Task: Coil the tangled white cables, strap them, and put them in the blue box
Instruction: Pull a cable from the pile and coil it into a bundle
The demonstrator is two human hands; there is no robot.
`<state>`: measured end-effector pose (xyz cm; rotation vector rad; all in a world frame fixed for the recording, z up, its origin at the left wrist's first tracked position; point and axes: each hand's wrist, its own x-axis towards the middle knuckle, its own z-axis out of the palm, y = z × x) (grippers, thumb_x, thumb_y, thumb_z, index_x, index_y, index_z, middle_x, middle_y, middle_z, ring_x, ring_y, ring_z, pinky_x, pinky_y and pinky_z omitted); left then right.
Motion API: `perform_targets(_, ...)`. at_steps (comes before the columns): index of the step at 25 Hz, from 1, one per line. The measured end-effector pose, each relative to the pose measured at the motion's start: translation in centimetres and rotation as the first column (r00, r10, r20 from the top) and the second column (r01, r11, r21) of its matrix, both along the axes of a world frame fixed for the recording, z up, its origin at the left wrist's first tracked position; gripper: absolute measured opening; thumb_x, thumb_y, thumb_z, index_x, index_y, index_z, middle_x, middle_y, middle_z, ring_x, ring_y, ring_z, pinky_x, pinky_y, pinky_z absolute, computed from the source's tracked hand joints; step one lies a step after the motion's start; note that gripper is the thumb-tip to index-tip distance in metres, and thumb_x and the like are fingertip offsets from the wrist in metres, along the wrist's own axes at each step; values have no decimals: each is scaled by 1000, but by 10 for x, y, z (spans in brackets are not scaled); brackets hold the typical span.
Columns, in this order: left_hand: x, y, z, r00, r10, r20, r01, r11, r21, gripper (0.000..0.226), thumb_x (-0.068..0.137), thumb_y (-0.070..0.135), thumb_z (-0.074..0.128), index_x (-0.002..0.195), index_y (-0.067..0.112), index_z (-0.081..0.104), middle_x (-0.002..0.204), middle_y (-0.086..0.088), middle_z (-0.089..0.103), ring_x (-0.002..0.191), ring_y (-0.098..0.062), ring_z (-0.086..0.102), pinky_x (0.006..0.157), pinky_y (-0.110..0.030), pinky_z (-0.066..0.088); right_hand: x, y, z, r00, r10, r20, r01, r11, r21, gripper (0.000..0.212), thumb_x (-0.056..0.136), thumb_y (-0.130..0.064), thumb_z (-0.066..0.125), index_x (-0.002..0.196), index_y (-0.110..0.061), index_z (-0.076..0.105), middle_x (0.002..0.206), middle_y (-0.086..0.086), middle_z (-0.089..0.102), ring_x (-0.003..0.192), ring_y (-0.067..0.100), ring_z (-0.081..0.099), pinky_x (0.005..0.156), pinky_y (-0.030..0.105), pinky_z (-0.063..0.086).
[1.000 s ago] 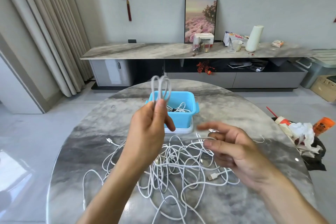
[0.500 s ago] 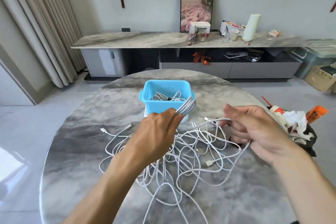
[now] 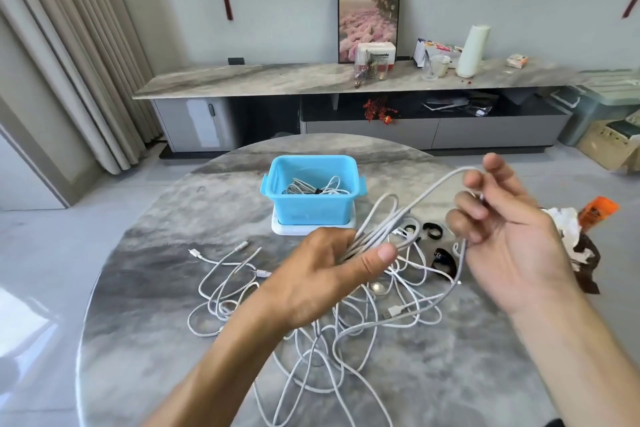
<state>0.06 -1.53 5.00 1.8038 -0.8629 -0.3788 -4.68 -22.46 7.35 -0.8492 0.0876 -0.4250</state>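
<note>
My left hand (image 3: pixel 325 274) grips a bunch of white cable loops (image 3: pixel 381 225) between thumb and fingers, above the table. From that bunch one strand arcs up to my right hand (image 3: pixel 502 229), whose fingers are curled round it at the top. A tangle of white cables (image 3: pixel 329 333) lies spread on the round marble table (image 3: pixel 145 340) below both hands. The blue box (image 3: pixel 311 208) stands on its white lid (image 3: pixel 287 229) at the far side, with coiled cables (image 3: pixel 311 187) inside. Black straps (image 3: pixel 434 230) lie right of the box.
At the table's right edge sits a heap of white tissue and an orange wrapper (image 3: pixel 588 218). A long marble sideboard (image 3: pixel 311 76) with a framed picture, a white jug and small items runs along the far wall. Curtains (image 3: pixel 69 45) hang at the left.
My left hand has lowered and tilted the cable loops to the right. My right hand has risen, drawing a strand up into a long arc. The view has shifted slightly.
</note>
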Motion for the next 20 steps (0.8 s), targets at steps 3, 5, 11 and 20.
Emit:
perform_targets(3, -6, -1, 3, 995, 63, -78, -66, 997, -40, 51, 89, 53, 54, 59, 14, 42, 56, -3, 36, 51, -14, 30, 51, -31, 26, 4, 9, -5, 998, 50, -38, -48, 998, 44, 20, 95, -11, 44, 104, -20, 59, 82, -5, 67, 55, 7, 44, 44, 16, 36)
perform_targets(5, -7, -1, 5, 969, 147, -197, -171, 979, -108, 50, 91, 51, 50, 57, 14, 46, 55, -7, 36, 46, -13, 28, 47, -25, 24, 4, 17, -8, 985, 118, -123, -118, 993, 5, 17, 89, -14, 51, 103, -18, 60, 90, 0, 73, 60, 12, 55, 50, 22, 47)
perform_targets(11, -6, -6, 8, 898, 271, -346, -347, 920, -181, 46, 101, 36, 46, 83, -6, 54, 58, 4, 35, 47, -9, 29, 46, -22, 23, 1, 44, -20, 953, 96, -288, -194, 922, -334, 12, 73, -15, 69, 84, -10, 66, 80, 12, 73, 66, 16, 62, 61, 24, 51)
perform_targets(20, -14, -15, 6, 903, 186, -387, -298, 920, -253, 28, 104, 20, 43, 86, 2, 56, 63, 2, 54, 52, -5, 49, 48, -13, 38, -2, 60, -24, 951, 146, -272, -226, 930, -289, 6, 66, -10, 72, 70, -13, 74, 65, 12, 64, 52, 16, 59, 49, 26, 53)
